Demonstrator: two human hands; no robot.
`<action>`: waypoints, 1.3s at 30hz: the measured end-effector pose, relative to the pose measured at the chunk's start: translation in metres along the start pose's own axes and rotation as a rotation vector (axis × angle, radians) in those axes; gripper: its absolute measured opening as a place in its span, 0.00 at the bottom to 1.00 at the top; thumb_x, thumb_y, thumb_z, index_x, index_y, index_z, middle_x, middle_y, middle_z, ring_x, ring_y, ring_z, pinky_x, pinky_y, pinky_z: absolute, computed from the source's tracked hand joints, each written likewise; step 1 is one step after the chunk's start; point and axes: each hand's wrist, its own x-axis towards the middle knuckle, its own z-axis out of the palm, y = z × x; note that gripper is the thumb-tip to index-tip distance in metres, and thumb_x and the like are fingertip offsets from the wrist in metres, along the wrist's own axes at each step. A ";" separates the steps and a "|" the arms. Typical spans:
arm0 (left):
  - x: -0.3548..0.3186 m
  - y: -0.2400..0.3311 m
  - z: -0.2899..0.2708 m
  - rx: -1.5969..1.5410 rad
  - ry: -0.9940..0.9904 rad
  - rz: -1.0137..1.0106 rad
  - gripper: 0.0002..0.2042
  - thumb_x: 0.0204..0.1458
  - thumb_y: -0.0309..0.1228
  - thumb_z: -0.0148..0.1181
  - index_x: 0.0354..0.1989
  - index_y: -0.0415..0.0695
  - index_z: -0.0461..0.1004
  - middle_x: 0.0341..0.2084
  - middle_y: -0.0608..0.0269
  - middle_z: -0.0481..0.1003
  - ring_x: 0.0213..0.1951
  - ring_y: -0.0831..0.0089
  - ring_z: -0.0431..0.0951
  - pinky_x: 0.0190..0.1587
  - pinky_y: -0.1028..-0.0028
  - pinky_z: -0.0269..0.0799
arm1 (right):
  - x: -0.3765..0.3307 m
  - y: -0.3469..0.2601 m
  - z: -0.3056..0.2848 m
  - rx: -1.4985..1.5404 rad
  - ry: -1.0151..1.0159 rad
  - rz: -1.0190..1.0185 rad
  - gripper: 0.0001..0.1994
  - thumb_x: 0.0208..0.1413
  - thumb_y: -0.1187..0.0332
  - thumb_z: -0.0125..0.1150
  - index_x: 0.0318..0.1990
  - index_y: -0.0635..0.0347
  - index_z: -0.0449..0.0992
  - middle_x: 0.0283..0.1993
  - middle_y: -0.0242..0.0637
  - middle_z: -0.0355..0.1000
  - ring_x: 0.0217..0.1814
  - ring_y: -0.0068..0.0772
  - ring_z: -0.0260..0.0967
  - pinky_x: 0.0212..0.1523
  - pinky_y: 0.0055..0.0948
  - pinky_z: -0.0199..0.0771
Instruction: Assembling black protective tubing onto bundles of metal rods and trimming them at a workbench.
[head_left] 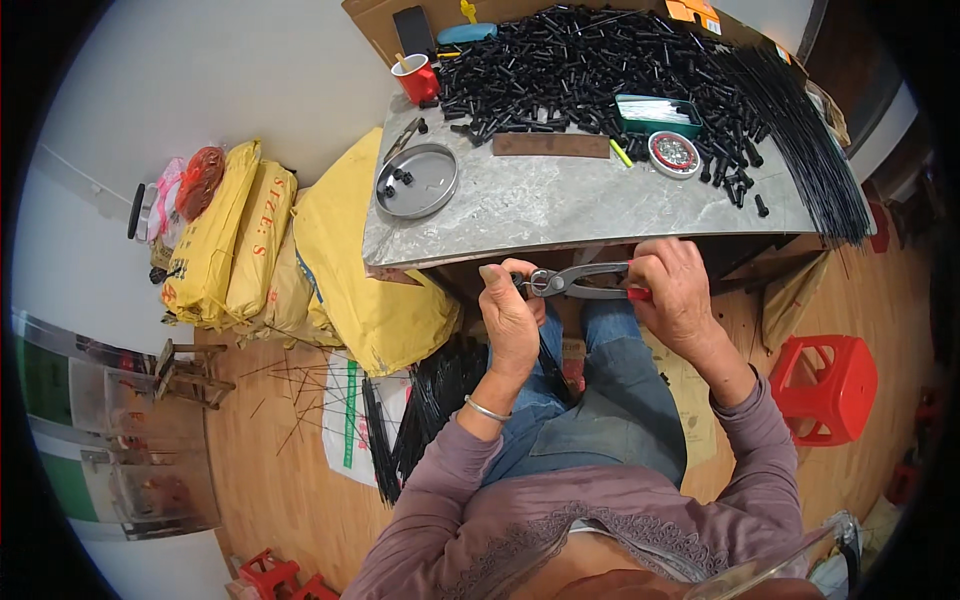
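While you sit at the near edge of the grey stone-topped table (560,205), your right hand (675,290) is wrapped closed around the red-tipped handles of a pair of metal pincers (572,282), holding them level just below that edge. Your left hand (512,310) is pinched shut at the pincers' head, fingers gathered on something too small to make out, probably one slim black piece being fed into the jaws. The work in hand looks like a crimping or nipping step, one piece at a time. I judge the next move calls for a steady squeeze with the right hand while the left keeps the piece square in the jaws and its fingertips out of the bite. On the far half of the table lies a big heap of short black tubes (590,70), with a bundle of long black rods (800,140) along its right side and a round metal dish (417,181) at its left corner.
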 end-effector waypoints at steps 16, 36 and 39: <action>0.003 -0.004 0.000 0.135 -0.113 0.091 0.34 0.60 0.63 0.31 0.24 0.42 0.69 0.11 0.75 0.60 0.13 0.87 0.58 0.15 0.84 0.49 | -0.019 -0.012 -0.021 0.557 -0.790 0.250 0.15 0.55 0.67 0.57 0.45 0.63 0.63 0.28 0.38 0.71 0.21 0.26 0.68 0.21 0.27 0.67; 0.000 -0.005 -0.015 0.105 -0.230 0.024 0.34 0.62 0.60 0.29 0.23 0.40 0.69 0.10 0.75 0.59 0.13 0.88 0.55 0.15 0.83 0.47 | -0.026 -0.005 -0.015 1.499 -1.038 1.153 0.08 0.52 0.71 0.59 0.32 0.64 0.66 0.17 0.39 0.69 0.13 0.27 0.66 0.14 0.23 0.66; -0.005 -0.006 -0.014 0.160 -0.186 0.067 0.34 0.62 0.59 0.30 0.23 0.41 0.69 0.10 0.75 0.58 0.13 0.88 0.54 0.15 0.83 0.46 | -0.007 -0.006 -0.024 1.381 -1.328 0.898 0.10 0.50 0.71 0.58 0.37 0.64 0.67 0.18 0.40 0.67 0.15 0.30 0.67 0.17 0.26 0.66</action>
